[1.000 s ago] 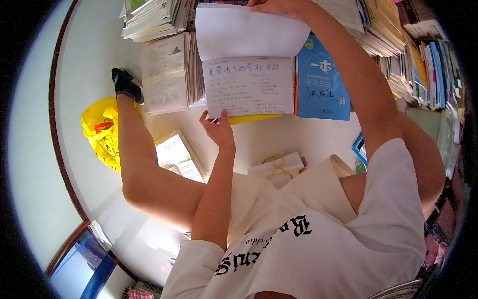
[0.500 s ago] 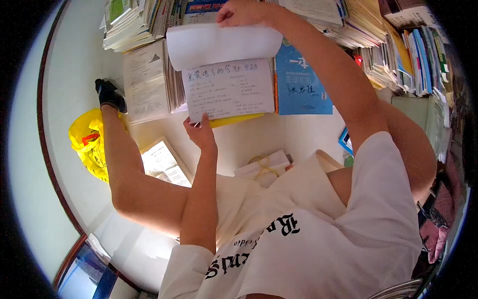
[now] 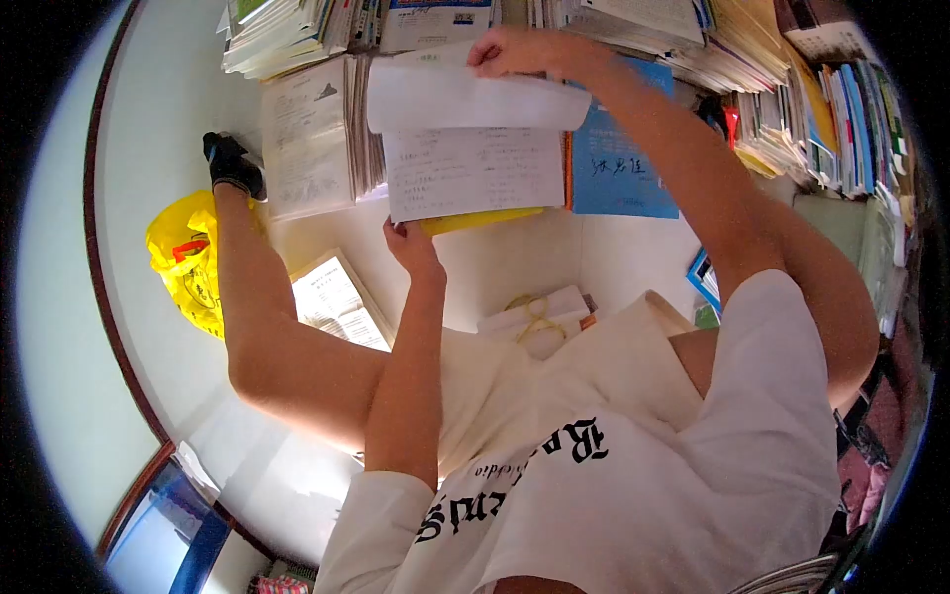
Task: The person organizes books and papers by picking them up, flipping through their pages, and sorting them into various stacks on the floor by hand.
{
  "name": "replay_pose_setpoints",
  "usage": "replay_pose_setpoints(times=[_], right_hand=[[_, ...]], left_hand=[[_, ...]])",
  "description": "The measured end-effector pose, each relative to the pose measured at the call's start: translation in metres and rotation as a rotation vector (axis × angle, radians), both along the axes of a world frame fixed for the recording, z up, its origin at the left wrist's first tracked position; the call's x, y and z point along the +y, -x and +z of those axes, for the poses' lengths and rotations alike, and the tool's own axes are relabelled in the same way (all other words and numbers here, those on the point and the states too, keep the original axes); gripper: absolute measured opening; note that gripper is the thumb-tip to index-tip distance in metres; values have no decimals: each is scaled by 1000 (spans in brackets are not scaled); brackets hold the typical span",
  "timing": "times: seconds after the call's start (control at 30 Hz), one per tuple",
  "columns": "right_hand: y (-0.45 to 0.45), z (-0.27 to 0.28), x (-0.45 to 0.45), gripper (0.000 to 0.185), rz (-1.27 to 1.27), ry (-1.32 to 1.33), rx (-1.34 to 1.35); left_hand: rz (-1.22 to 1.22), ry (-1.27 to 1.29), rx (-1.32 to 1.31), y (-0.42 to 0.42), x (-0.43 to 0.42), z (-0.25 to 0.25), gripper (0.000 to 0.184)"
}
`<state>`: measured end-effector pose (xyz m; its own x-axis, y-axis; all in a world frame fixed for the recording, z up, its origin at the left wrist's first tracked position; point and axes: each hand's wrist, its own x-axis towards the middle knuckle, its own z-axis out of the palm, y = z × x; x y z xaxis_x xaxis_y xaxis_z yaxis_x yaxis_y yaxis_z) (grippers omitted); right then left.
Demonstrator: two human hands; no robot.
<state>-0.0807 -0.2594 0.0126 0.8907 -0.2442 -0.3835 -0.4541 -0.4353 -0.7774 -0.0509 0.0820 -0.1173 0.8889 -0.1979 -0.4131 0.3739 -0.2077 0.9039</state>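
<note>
A stack of handwritten white sheets [image 3: 475, 173] lies in front of me, its top sheet [image 3: 475, 97] lifted and curled back toward the far side. My right hand [image 3: 505, 51] is closed on the far edge of that lifted sheet, fingers pinched together. Down at the near left corner of the stack, my left hand [image 3: 414, 247] grips the paper edge, its thumb and fingertips partly hidden. Something flat and yellow [image 3: 485, 220] sticks out beneath the sheets. To their right lies a blue workbook [image 3: 623, 168] with handwriting on its cover.
An opened stack of printed papers [image 3: 309, 148] stands left of the sheets. Books and papers [image 3: 287, 40] pile up along the back, more [image 3: 851, 129] at right. A yellow plastic bag [image 3: 183, 262], an open booklet [image 3: 341, 297] and a white box with yellow cord [image 3: 534, 317] lie nearer.
The large handwritten heading no longer shows; smaller, denser writing is visible below the curled sheet. My right hand still holds the sheet's far edge. The whole view has shifted slightly.
</note>
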Motion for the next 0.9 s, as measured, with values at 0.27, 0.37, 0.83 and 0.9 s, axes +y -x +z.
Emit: replay_pose_setpoints(times=[0.27, 0.37, 0.83, 0.9], right_hand=[[-18, 4, -53, 29, 60, 129, -146], [-26, 13, -56, 25, 58, 315, -249], [-58, 24, -70, 18, 48, 589, -365], [-57, 25, -71, 18, 68, 591, -356]], left_hand=[[105, 51, 129, 2, -6, 12, 28], [1, -119, 19, -6, 5, -24, 28], [22, -29, 73, -3, -1, -11, 30], [44, -25, 25, 0, -2, -8, 30]])
